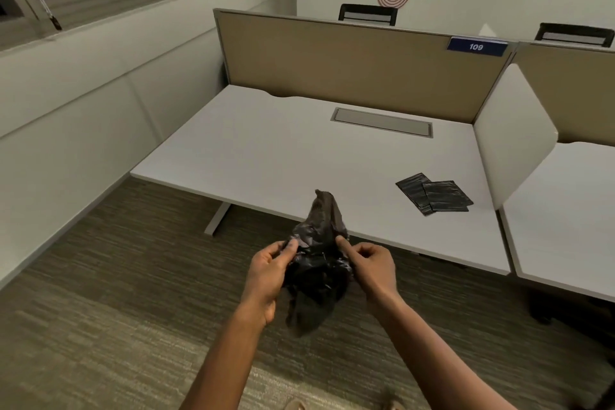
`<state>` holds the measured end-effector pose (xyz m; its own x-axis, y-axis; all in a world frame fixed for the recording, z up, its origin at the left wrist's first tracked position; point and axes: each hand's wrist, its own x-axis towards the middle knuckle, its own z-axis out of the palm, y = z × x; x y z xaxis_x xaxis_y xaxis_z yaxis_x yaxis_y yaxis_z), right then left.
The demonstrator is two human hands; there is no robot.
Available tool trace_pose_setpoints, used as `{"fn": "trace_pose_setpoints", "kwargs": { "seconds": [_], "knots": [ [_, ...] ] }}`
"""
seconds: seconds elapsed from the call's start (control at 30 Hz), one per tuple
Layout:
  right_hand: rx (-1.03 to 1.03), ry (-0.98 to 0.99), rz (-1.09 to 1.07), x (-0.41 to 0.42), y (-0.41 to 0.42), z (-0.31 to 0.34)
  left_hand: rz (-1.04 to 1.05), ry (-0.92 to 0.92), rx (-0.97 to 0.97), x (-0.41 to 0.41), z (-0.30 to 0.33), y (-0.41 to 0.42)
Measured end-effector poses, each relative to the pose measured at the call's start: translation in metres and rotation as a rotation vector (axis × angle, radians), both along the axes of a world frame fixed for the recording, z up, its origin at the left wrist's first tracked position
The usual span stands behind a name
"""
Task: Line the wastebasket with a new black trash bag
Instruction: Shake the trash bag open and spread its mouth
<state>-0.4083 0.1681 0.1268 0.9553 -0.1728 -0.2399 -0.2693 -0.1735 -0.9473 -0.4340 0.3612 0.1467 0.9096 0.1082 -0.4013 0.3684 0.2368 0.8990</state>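
Observation:
A crumpled black trash bag (317, 263) hangs in the air in front of the white desk (266, 150), partly unfolded, one corner sticking up. My left hand (266, 276) pinches its left edge between thumb and fingers. My right hand (372, 265) pinches the right edge. Two folded black trash bags (434, 193) lie flat on the desk at the right, overlapping. No wastebasket shows in the head view.
Beige partition panels (332, 60) close the desk's back and a white divider (512, 133) its right side. A second desk (565, 210) adjoins on the right. Carpet covers the floor below; the wall and window ledge run along the left. A dark object (549, 306) sits under the right desk.

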Motion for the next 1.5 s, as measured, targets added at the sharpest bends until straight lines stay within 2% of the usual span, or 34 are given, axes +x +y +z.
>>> {"fn": "trace_pose_setpoints", "kwargs": {
  "seconds": [0.13,0.27,0.33,0.4,0.47,0.5,0.57,0.67,0.73,0.8,0.87,0.93,0.97,1.0,1.17,1.3,1.37,1.43,1.5],
  "knots": [
    [-0.128,-0.155,0.123,0.001,-0.022,-0.002,0.297,-0.041,0.285,0.001,-0.018,0.018],
    [-0.327,-0.356,0.336,-0.007,-0.045,-0.006,0.492,0.001,0.311,0.000,-0.034,0.036],
    [-0.419,-0.334,0.461,-0.010,-0.052,-0.011,0.555,0.018,0.335,-0.002,-0.037,0.040],
    [-0.492,-0.236,0.539,-0.012,-0.051,-0.016,0.510,-0.024,0.545,-0.005,-0.037,0.038],
    [-0.492,-0.163,0.555,-0.009,-0.045,-0.015,0.347,-0.126,0.770,-0.007,-0.036,0.031],
    [-0.500,-0.172,0.545,-0.006,-0.040,-0.011,0.262,-0.175,0.811,-0.007,-0.034,0.028],
    [-0.535,-0.277,0.480,0.002,-0.031,0.002,0.156,-0.250,0.813,-0.005,-0.024,0.023],
    [-0.583,-0.421,0.267,0.011,-0.020,0.015,0.181,-0.386,0.885,0.003,-0.016,0.021],
    [-0.652,-0.523,0.170,0.008,-0.015,0.013,0.240,-0.504,0.996,0.006,-0.017,0.018],
    [-0.798,-0.595,0.193,-0.001,-0.015,-0.002,0.214,-0.592,1.147,0.005,-0.029,0.018],
    [-0.924,-0.494,0.408,-0.010,-0.022,-0.027,0.064,-0.520,1.241,-0.002,-0.052,0.024],
    [-1.008,-0.187,0.700,-0.018,-0.033,-0.051,-0.130,-0.251,1.332,-0.011,-0.082,0.032],
    [-0.999,-0.057,0.782,-0.021,-0.038,-0.057,-0.189,-0.129,1.370,-0.017,-0.097,0.035],
    [-0.962,-0.018,0.791,-0.026,-0.041,-0.060,-0.199,-0.065,1.396,-0.023,-0.108,0.037],
    [-0.850,-0.172,0.577,-0.021,-0.044,-0.063,-0.111,-0.076,1.409,-0.025,-0.110,0.033],
    [-0.871,-0.080,0.750,0.001,-0.038,-0.054,-0.162,-0.048,1.368,-0.006,-0.107,0.035],
    [-0.846,-0.195,0.659,0.004,-0.034,-0.051,-0.183,-0.133,1.392,0.000,-0.105,0.033],
    [-0.830,-0.327,0.577,0.010,-0.030,-0.047,-0.207,-0.099,1.374,0.005,-0.102,0.036],
    [-0.843,-0.293,0.646,0.018,-0.029,-0.047,-0.204,-0.045,1.341,0.007,-0.105,0.041]
  ]
}}
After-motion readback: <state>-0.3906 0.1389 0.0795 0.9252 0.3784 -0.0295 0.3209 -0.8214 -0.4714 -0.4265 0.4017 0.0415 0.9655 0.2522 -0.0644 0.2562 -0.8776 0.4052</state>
